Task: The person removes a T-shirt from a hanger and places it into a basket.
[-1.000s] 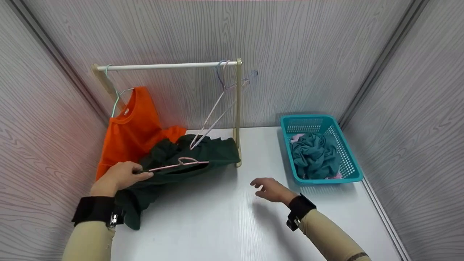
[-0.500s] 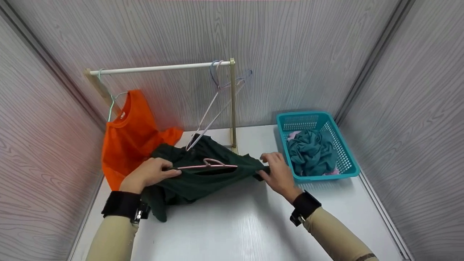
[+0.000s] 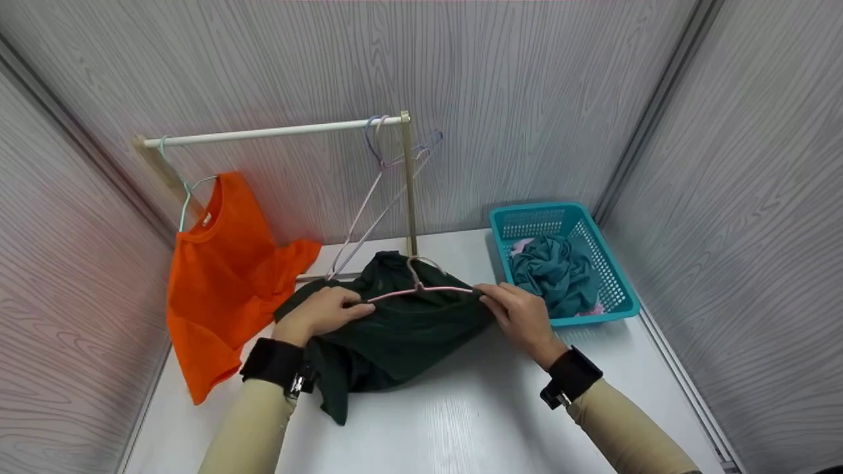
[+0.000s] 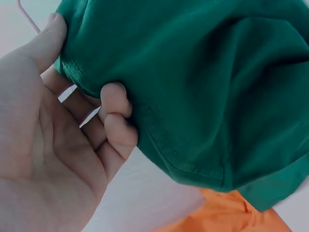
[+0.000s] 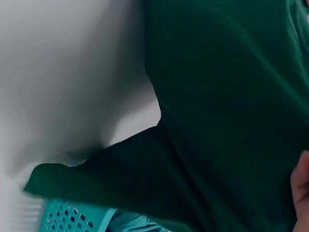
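1. The head view looks forward and down from above the near side of the worktop (image 3: 402,441), far enough back to take in the left hand (image 3: 323,313), the right hand (image 3: 523,319), the rack (image 3: 263,133) and the basket (image 3: 614,283).
2. The left wrist view sits very close to the left hand, facing its palm and the green garment (image 3: 421,339), which fills much of the frame.
3. The right wrist view is also close, mostly cloth, with fingers (image 5: 301,183) at its right edge.
4. Head and left wrist views share the left hand, green garment and orange garment (image 3: 227,263); head and right wrist views share the green garment and basket.
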A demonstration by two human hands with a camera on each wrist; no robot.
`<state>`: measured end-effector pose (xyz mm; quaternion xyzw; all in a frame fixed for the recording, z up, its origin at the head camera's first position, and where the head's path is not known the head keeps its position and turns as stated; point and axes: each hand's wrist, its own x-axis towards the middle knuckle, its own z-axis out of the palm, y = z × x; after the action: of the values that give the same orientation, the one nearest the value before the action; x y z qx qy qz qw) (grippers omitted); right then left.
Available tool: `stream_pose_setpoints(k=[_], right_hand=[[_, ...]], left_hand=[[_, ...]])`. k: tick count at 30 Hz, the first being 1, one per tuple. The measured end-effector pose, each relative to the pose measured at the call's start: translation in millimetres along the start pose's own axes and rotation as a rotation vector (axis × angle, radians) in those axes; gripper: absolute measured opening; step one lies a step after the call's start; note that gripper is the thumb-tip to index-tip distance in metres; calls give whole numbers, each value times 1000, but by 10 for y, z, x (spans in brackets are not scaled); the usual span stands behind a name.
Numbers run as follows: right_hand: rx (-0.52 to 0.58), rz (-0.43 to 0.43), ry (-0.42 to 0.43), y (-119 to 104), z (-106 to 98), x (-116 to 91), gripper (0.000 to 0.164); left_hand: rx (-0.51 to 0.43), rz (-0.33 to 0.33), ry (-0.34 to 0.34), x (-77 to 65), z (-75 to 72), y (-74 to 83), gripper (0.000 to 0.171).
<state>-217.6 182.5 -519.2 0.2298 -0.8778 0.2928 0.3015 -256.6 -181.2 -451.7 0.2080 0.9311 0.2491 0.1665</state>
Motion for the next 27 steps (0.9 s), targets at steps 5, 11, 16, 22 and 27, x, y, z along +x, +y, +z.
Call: stream_pose_setpoints(k=[5, 11, 16, 22, 27], right_hand=[[-2, 73, -18, 46, 40, -53, 13], [32, 96, -73, 3, 168, -119, 14], [46, 71, -109, -25, 205, -130, 13], [20, 62, -155, 83, 174, -137, 13], [4, 101, -127, 329, 53, -170, 12]], left_hand=[[0, 38, 25, 122, 111, 212, 18], [-82, 111, 13, 248, 294, 457, 21], [121, 181, 100, 295, 430, 490, 30], [100, 118, 59, 215, 447, 285, 29], [76, 71, 57, 136, 361, 124, 28]])
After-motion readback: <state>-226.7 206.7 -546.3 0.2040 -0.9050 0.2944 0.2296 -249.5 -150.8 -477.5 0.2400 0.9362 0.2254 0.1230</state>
